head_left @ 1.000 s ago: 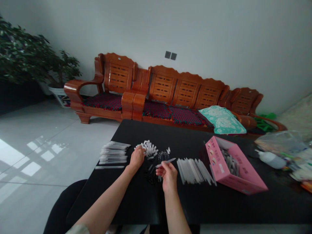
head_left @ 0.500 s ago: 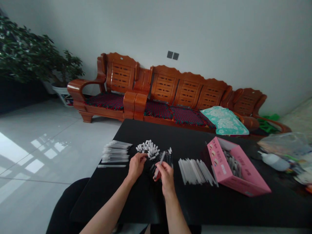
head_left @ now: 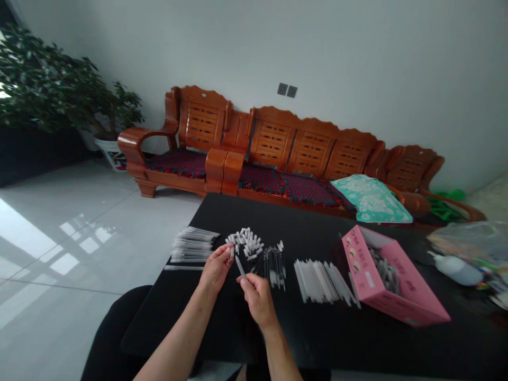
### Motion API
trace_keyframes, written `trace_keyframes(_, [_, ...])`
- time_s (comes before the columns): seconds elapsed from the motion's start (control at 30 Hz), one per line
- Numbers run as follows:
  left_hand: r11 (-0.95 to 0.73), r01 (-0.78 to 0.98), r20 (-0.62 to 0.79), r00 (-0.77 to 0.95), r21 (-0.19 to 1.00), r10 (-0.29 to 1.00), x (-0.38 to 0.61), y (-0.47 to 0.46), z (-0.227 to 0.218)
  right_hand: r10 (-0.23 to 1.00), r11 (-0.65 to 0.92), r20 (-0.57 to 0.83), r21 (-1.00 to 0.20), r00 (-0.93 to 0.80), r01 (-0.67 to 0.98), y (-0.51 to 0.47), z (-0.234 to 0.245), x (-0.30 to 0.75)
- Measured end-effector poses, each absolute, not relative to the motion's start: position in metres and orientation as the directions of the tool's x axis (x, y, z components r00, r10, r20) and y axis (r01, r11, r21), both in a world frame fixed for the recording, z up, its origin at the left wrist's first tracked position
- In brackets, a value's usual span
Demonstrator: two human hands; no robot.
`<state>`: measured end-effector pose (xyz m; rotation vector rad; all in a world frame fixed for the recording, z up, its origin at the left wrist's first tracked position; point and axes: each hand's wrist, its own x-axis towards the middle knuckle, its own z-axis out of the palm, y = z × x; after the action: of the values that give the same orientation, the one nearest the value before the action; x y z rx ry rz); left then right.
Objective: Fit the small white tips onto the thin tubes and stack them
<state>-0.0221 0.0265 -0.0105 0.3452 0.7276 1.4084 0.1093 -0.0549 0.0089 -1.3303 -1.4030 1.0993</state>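
Note:
My right hand (head_left: 256,296) is closed round a translucent white pen barrel (head_left: 240,267), its upper end pointing toward my left hand. In my left hand (head_left: 216,269), thumb and fingers pinch a small white pen cap (head_left: 232,252), close to the barrel's tip but apart from it. A heap of white pen caps (head_left: 248,243) lies just beyond my hands. Thin dark pen refills (head_left: 274,264) lie in a bunch to the right of the heap. On the left is a row of capped-looking pens (head_left: 193,246); on the right, a row of pale barrels (head_left: 322,280).
A pink box (head_left: 408,304) with many greyish pieces inside stands on the right of the black table (head_left: 190,338). Beyond it are a white bottle (head_left: 456,269) and a clear plastic bag (head_left: 472,238). A wooden sofa (head_left: 222,164) stands behind the table.
My left hand has lifted from the heap with a cap between its fingers. My right hand has brought the barrel left and lower, tip toward the left hand.

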Motion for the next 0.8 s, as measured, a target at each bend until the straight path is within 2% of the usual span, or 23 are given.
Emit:
trace_keyframes(0.17, [0.093, -0.765, -0.197, -0.045, 0.638, 0.979, -0.020, 0.028, -0.013, 0.996, 0.080, 0.062, -0.956, -0.069, 0.284, -0.055, 0.009, 0.106])
trace_keyframes(0.47, [0.078, -0.716, -0.130, -0.018, 0.694, 0.991, -0.016, 0.022, -0.010, 0.993, 0.120, 0.110, -0.918, -0.047, 0.377, -0.049, 0.012, 0.106])
trace_keyframes(0.8, [0.111, -0.625, -0.170, -0.035, 0.772, 0.985, -0.015, 0.021, -0.006, 0.981, 0.168, 0.194, -0.811, -0.014, 0.561, -0.047, 0.018, 0.105])
